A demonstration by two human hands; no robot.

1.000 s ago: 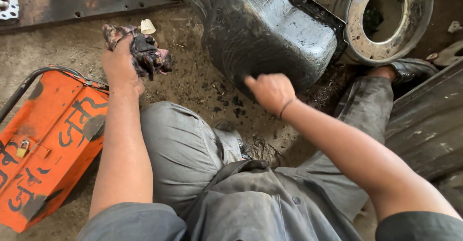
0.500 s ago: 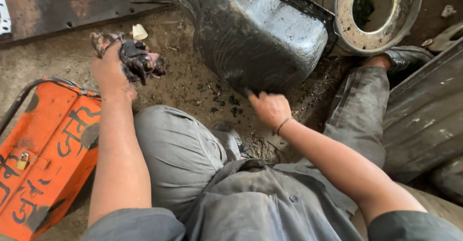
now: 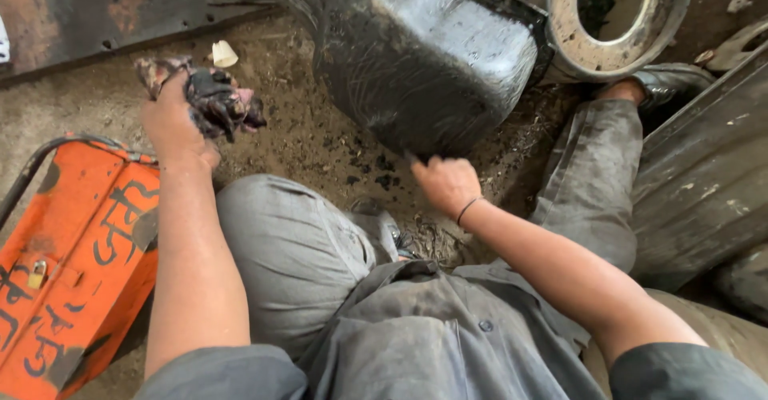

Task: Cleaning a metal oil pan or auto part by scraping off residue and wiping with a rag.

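Clutching a dirty rag [image 3: 212, 100], left hand [image 3: 172, 124]; right hand [image 3: 446, 184] loose by black casing [image 3: 424, 56].

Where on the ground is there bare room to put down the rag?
One free patch of dirt floor lies between the left hand with its dirty rag, the black metal housing and the bent knee. It is crowded under the housing, where the right hand reaches among dark debris, and at left by the orange toolbox.
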